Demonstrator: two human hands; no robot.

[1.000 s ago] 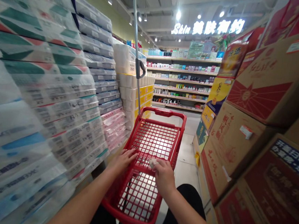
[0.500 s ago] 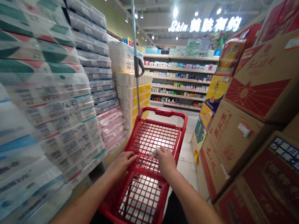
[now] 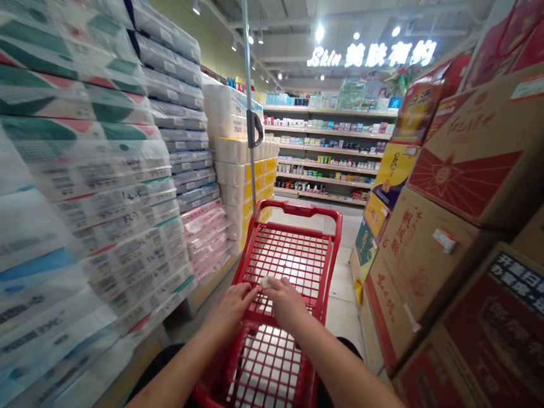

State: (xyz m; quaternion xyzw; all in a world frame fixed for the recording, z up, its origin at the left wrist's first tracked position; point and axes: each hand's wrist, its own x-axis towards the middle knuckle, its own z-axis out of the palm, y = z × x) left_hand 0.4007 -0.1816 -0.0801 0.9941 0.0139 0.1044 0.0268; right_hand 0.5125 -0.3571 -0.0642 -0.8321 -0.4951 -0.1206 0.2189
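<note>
Stacked tissue packs (image 3: 113, 171) and cartons (image 3: 464, 183) flank red cart (image 3: 291, 256), apparently empty.

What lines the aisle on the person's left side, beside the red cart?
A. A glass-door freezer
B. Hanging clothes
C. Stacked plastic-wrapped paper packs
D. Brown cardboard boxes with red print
C: stacked plastic-wrapped paper packs rise on the left beside the red cart; the cardboard boxes stand on the right.

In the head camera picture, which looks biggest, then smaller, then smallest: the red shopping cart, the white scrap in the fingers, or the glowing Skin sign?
1. Red shopping cart, but it is nearest the camera.
2. Glowing Skin sign, far off, so truly maybe bigger.
3. White scrap, pinched by the right hand, tiny.
</note>
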